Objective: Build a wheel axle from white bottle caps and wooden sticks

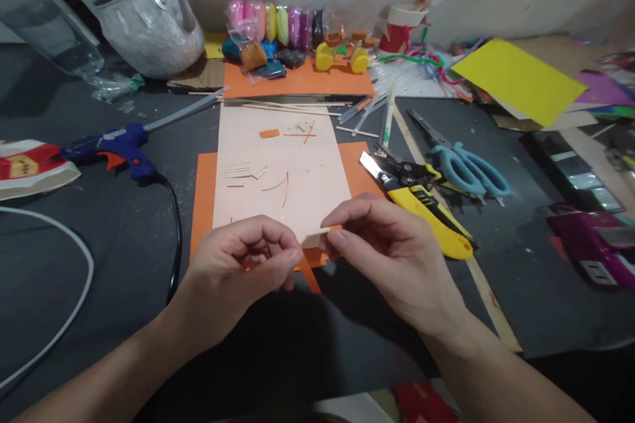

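Note:
Between thumb and fingers of my right hand (pixel 384 244) is a short, thin wooden stick (pixel 316 232). A bit of orange paper (pixel 336 227) shows at its right end, by the fingertips. My left hand (pixel 248 261) is closed in a pinch beside the stick's left end; what its fingertips hold is hidden. A narrow orange paper strip (pixel 310 276) shows below and between the hands; I cannot tell whether it is held. Beyond them, a white sheet (pixel 317 172) carries cut stick pieces (pixel 238 174), thin orange slivers (pixel 286 190) and a small orange rectangle (pixel 269 133).
A blue glue gun (pixel 124 149) lies left with its cord. Right are a yellow cutter (pixel 431 221), black-yellow pliers (pixel 409 173) and blue-handled scissors (pixel 466 168). Behind stand a metal kettle (pixel 149 26), colourful clay packs (pixel 275 23), a yellow-wheeled model (pixel 342 56) and a paper cup (pixel 403 25).

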Tool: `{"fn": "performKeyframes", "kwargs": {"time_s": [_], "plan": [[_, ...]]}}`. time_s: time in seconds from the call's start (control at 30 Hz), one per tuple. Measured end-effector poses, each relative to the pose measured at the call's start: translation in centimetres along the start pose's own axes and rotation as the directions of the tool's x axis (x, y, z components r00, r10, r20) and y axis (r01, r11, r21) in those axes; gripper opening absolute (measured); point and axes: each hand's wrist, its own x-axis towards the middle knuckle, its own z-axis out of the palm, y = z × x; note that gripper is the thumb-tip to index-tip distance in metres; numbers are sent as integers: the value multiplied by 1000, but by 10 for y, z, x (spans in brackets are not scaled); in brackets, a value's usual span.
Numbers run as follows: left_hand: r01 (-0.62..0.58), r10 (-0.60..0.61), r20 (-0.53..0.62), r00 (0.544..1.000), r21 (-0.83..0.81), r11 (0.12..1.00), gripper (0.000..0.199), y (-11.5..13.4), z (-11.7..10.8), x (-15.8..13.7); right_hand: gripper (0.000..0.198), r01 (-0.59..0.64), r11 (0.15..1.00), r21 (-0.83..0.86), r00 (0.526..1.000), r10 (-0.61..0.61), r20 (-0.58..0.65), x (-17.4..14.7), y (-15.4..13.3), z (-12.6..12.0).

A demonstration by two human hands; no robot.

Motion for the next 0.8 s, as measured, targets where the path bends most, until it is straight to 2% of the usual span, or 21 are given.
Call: {"fn": "performKeyframes", "kwargs": {"time_s": [0.27,0.43,0.6,0.8], "plan": [[-148,154,-34,987,150,978,11,-6,-2,-4,2,14,999,39,999,-15,38,-8,4,5],[-249,276,-44,960,311,917,10,-6,-4,-8,4,23,1000,-5,999,-23,32,-6,3,5],[-368,414,8,910,474,800,13,-4,-7,-12,3,22,999,-47,999,-21,27,-6,3,6],[-512,546,75,835,473,717,20,-10,-6,-9,3,23,999,-37,999,-21,51,-8,2,8]]}}
